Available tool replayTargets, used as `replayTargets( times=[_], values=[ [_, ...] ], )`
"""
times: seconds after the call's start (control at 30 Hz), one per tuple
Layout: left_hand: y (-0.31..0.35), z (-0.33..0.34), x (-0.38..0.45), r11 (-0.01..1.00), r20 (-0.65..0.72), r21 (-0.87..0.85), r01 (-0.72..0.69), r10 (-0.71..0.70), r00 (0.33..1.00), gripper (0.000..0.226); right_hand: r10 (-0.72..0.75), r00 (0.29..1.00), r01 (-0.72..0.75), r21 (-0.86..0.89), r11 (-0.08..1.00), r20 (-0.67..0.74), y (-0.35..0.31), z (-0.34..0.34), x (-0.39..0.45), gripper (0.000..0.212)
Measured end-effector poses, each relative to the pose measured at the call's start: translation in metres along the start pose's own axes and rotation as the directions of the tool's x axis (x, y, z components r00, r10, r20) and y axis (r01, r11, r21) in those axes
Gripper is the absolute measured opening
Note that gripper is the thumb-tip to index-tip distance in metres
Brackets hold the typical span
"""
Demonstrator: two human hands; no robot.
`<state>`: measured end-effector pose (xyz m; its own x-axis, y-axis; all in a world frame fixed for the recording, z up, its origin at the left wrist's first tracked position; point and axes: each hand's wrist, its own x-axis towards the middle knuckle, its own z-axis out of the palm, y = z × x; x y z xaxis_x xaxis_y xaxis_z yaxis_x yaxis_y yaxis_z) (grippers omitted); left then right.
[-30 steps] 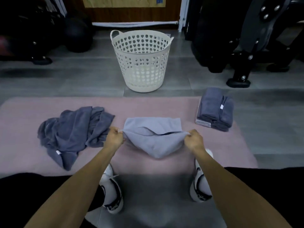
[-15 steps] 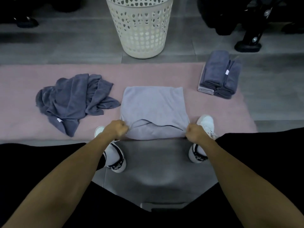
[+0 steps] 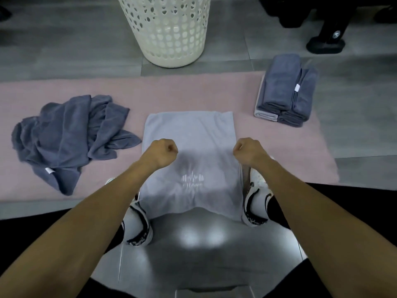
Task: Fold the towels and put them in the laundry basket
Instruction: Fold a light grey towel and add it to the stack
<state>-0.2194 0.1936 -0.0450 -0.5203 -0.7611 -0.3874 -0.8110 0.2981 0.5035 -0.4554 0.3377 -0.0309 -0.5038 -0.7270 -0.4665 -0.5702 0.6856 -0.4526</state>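
Pink mat (image 3: 193,93), both hands (image 3: 161,152) (image 3: 248,150) fisted over pale towel (image 3: 191,136), grip unclear, basket (image 3: 167,33) at 12 o'clock, contents unseen

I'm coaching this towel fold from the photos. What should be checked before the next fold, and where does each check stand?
1. Both hands hold the towel: left hand and right hand are curled at the light grey towel; cannot tell.
2. Far towel half flat on the pink mat: ok.
3. Near edge on the mat: not ok, it overhangs.
4. Crumpled dark grey towels clear: ok.
5. White perforated laundry basket upright: ok.
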Motion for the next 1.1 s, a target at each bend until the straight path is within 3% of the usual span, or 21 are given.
replayTargets(
  times=[0.27, 0.4, 0.5, 0.6, 0.7, 0.77, 0.87, 1.0, 1.1],
  values=[
    [0.021, 0.032, 0.131, 0.998, 0.075, 0.010, -0.061, 0.060, 0.995, 0.021, -0.022, 0.999, 0.024, -0.065, 0.998, 0.029, -0.006, -0.035, 0.137, 0.024],
    [0.031, 0.061, 0.194, 0.957, 0.250, 0.249, -0.146, 0.082, 0.965, 0.057, 0.010, 1.000, -0.008, -0.092, 0.996, 0.024, 0.007, -0.024, 0.204, 0.020],
    [0.031, 0.082, 0.218, 0.898, 0.299, 0.412, -0.154, 0.027, 0.954, 0.083, 0.030, 1.000, -0.030, -0.042, 0.999, -0.001, 0.019, -0.008, 0.244, 0.014],
    [0.024, 0.099, 0.226, 0.919, 0.307, 0.387, -0.069, -0.058, 0.950, 0.095, 0.039, 0.999, -0.039, 0.078, 0.996, -0.007, 0.029, 0.009, 0.277, 0.019],
    [0.021, 0.103, 0.228, 0.932, 0.292, 0.360, -0.051, -0.061, 0.954, 0.096, 0.014, 0.997, -0.016, 0.021, 1.000, 0.078, 0.033, 0.020, 0.297, 0.026],
    [0.022, 0.103, 0.228, 0.932, 0.283, 0.361, -0.042, -0.066, 0.957, 0.098, 0.001, 1.000, -0.001, 0.006, 1.000, 0.016, 0.035, 0.019, 0.304, 0.027],
    [0.023, 0.103, 0.228, 0.941, 0.260, 0.339, -0.026, -0.067, 0.963, 0.104, 0.065, 0.987, -0.047, 0.123, 0.991, -0.149, 0.040, 0.017, 0.304, 0.022],
    [0.022, 0.103, 0.228, 0.943, 0.247, 0.332, -0.020, -0.066, 0.967, 0.106, 0.127, 0.956, -0.064, 0.235, 0.970, -0.264, 0.036, 0.024, 0.300, 0.011],
    [0.020, 0.104, 0.227, 0.940, 0.263, 0.339, -0.033, -0.061, 0.963, 0.101, 0.119, 0.947, -0.014, 0.331, 0.944, -0.299, 0.031, 0.017, 0.296, 0.024]
  ],
)
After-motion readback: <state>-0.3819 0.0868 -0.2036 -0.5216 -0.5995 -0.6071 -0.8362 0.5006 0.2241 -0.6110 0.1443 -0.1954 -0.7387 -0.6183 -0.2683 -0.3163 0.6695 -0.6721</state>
